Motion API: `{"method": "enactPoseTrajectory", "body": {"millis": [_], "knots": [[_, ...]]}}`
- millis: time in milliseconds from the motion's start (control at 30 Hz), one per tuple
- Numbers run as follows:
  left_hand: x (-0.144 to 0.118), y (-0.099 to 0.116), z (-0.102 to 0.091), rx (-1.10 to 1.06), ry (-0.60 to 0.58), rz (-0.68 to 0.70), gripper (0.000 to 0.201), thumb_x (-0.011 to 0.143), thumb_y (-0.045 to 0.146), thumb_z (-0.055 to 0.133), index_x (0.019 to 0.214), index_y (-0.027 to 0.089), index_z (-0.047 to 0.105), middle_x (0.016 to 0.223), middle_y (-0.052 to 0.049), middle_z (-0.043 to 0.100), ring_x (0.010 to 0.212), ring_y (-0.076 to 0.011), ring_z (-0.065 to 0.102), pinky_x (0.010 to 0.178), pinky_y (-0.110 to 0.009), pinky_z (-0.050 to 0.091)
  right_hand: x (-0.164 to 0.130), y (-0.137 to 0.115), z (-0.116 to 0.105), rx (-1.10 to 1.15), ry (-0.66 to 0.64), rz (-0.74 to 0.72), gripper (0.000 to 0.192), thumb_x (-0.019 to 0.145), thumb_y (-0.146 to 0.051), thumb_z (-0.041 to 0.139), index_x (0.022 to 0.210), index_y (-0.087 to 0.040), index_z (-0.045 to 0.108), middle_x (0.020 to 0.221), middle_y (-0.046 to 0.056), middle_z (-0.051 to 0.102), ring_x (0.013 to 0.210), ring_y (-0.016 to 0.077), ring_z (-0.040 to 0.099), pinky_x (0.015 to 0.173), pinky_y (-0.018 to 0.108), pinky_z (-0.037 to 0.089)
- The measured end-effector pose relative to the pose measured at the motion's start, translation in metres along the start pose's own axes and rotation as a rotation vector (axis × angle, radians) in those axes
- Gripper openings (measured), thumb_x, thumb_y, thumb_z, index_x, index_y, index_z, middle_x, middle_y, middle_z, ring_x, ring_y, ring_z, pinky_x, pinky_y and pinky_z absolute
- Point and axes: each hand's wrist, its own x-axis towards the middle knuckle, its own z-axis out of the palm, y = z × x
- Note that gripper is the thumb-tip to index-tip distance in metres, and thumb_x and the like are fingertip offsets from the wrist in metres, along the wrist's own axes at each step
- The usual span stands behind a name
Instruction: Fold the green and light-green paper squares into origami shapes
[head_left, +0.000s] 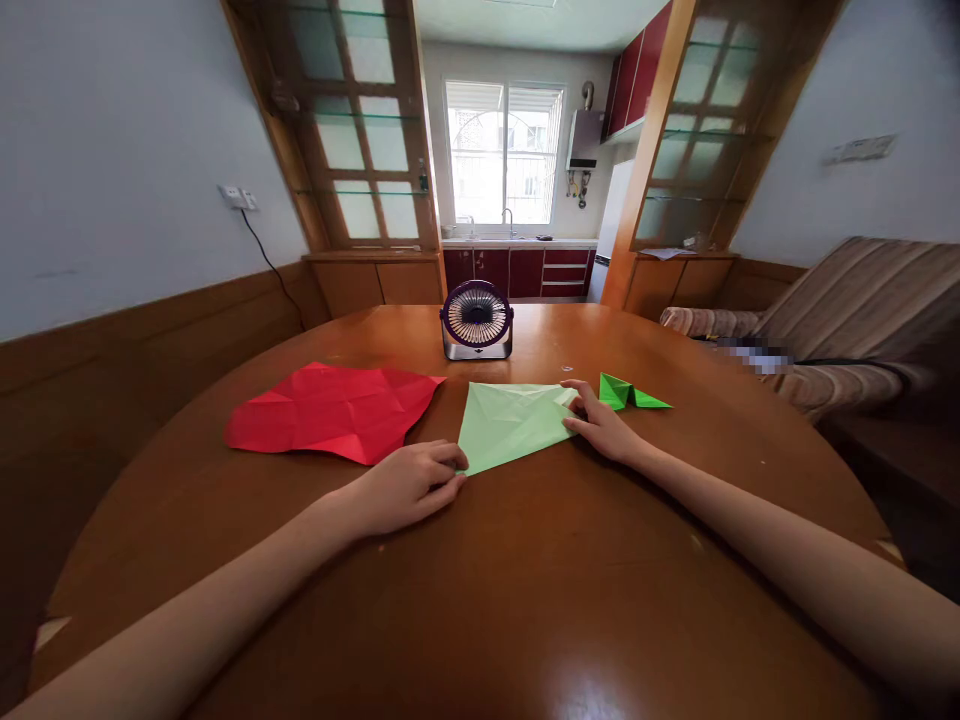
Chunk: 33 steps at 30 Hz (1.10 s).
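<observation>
A light green sheet of paper (pixel 510 425), creased across its top part, lies on the table in front of me. My left hand (pixel 420 480) rests at its lower left corner, fingers curled and thumb close to the corner, pinching the paper's edge. At the right edge, my right hand (pixel 600 420) has the paper between thumb and fingers, where a small flap looks lifted. To the left of the sheet lies a creased red sheet of paper (pixel 330 412), spread open. Just beyond my right hand sits a folded bright green paper piece (pixel 626 393).
A small purple desk fan (pixel 478 318) stands at the back of the round wooden table (pixel 480 620). A striped armchair (pixel 862 310) is on the right. Behind are glass-shelved wooden cabinets (pixel 367 130) and a kitchen with a window (pixel 506 150).
</observation>
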Motion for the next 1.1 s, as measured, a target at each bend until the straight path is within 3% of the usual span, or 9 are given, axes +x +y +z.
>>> {"method": "enactPoseTrajectory", "body": {"millis": [233,333,500,667,833,1100], "knots": [[-0.014,-0.013,-0.010,-0.243,-0.103,-0.114,0.037,0.098,0.033,0.041,0.090,0.022,0.075,0.130,-0.003,0.062,0.120,-0.0205,0.057,0.099,-0.031,0.047,-0.001,0.000,-0.001,-0.021,-0.001,0.003,0.056,0.080,-0.023,0.047,0.134,-0.017,0.034,0.080,0.000,0.052,0.074,0.0183,0.051,0.075,0.032,0.041],[-0.017,-0.016,-0.011,-0.277,-0.095,-0.117,0.035,0.098,0.034,0.041,0.099,0.024,0.074,0.132,-0.003,0.060,0.122,-0.0203,0.056,0.100,-0.032,0.047,0.000,0.002,0.000,-0.019,-0.002,-0.004,0.055,0.080,-0.023,0.047,0.134,-0.018,0.035,0.078,-0.001,0.051,0.072,0.0180,0.050,0.074,0.032,0.041],[-0.011,-0.008,-0.005,-0.073,0.010,0.024,0.038,0.098,0.029,0.039,0.085,0.019,0.073,0.121,-0.006,0.067,0.107,-0.0193,0.063,0.093,-0.031,0.050,0.000,0.003,0.002,-0.013,-0.001,-0.018,0.055,0.080,-0.022,0.048,0.134,-0.019,0.034,0.078,-0.001,0.050,0.073,0.0180,0.050,0.075,0.031,0.041],[-0.001,0.002,0.006,0.163,0.038,0.125,0.038,0.100,0.031,0.035,0.122,0.015,0.061,0.111,-0.012,0.068,0.102,-0.0216,0.063,0.089,-0.036,0.051,0.000,0.000,0.002,-0.029,0.006,-0.013,0.054,0.081,-0.022,0.047,0.133,-0.018,0.034,0.079,-0.001,0.050,0.074,0.0181,0.051,0.075,0.031,0.041],[0.011,0.014,0.017,0.338,0.014,0.076,0.048,0.099,0.044,0.035,0.121,0.010,0.061,0.102,-0.014,0.064,0.090,-0.0240,0.061,0.081,-0.038,0.051,0.001,0.000,0.003,-0.064,0.021,-0.023,0.053,0.081,-0.022,0.047,0.132,-0.017,0.035,0.077,-0.001,0.049,0.072,0.0181,0.051,0.074,0.031,0.041],[0.024,0.021,0.017,0.364,-0.020,0.036,0.055,0.097,0.052,0.037,0.126,0.011,0.057,0.128,-0.014,0.060,0.109,-0.0286,0.058,0.090,-0.042,0.048,-0.001,-0.005,0.004,-0.116,-0.001,-0.036,0.053,0.081,-0.020,0.044,0.133,-0.016,0.035,0.078,0.000,0.049,0.072,0.0185,0.051,0.074,0.031,0.040]]}}
